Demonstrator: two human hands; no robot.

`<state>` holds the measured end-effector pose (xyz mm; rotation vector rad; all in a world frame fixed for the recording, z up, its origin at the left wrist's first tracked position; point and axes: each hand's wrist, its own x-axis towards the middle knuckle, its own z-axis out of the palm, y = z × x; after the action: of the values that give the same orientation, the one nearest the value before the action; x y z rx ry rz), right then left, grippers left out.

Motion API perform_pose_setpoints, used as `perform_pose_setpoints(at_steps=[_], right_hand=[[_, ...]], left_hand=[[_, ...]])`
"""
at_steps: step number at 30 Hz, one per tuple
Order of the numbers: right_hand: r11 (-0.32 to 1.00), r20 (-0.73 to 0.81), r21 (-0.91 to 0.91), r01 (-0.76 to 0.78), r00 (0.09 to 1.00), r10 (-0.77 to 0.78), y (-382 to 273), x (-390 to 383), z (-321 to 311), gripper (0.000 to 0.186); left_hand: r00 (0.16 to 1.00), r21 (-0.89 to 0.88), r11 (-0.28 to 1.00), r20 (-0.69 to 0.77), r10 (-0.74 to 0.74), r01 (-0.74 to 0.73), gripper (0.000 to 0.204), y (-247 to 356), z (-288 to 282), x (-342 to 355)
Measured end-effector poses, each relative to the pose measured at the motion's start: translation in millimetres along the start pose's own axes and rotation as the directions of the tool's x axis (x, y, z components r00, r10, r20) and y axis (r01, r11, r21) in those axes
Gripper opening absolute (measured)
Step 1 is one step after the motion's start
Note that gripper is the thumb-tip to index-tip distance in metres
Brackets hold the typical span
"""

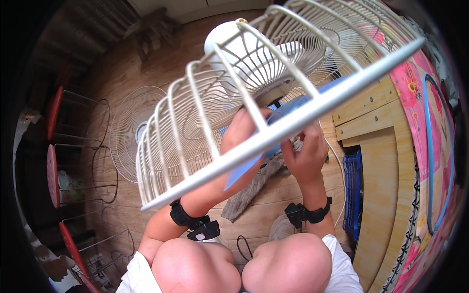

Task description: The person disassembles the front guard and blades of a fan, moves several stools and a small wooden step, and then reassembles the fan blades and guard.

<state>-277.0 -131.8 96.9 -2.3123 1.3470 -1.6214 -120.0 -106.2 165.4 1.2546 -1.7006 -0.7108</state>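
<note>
A white electric fan tilts in front of me, its pale wire rear grille (188, 122) open toward me and its motor housing (225, 41) behind the wires. Inside the grille sit translucent blue fan blades (243, 172), partly covered by the thick grey rim. My left hand (242, 128) reaches to the hub at the fan's middle; wires and rim hide its fingers. Just below the rim, my right hand (309, 154) has thumb and fingers curled together beside the blades. What they pinch, something small and pale, I cannot make out. Both wrists wear black strapped devices.
A round wire grille (128, 129) lies on the wooden floor at left. Red stools (53, 176) line the left side. A grey cloth (256, 188) lies beneath the fan. At right are a white cable (340, 168), a blue crate (351, 193) and wooden furniture (381, 161) with pink flowered cloth.
</note>
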Motion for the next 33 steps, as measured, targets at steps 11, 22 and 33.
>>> perform_pose_setpoints(at_steps=[11,22,33], right_hand=[[0.685,0.226,0.315,-0.656,0.753,0.618,-14.7,2.7,-11.0,0.028],[0.368,0.409,0.385,-0.846,0.514,0.754,-13.5,0.5,-14.3,0.037],[0.581,0.349,0.389,-0.715,0.698,0.625,-17.5,3.4,-19.8,0.044]], left_hand=[[0.989,-0.047,0.990,-0.061,0.131,-0.134,0.022,-17.2,5.0,-2.0],[0.999,-0.330,0.943,-0.032,0.029,-0.038,0.031,-18.4,2.7,-0.8],[0.990,-0.127,0.984,-0.073,0.117,-0.126,0.026,-15.1,0.7,-0.5]])
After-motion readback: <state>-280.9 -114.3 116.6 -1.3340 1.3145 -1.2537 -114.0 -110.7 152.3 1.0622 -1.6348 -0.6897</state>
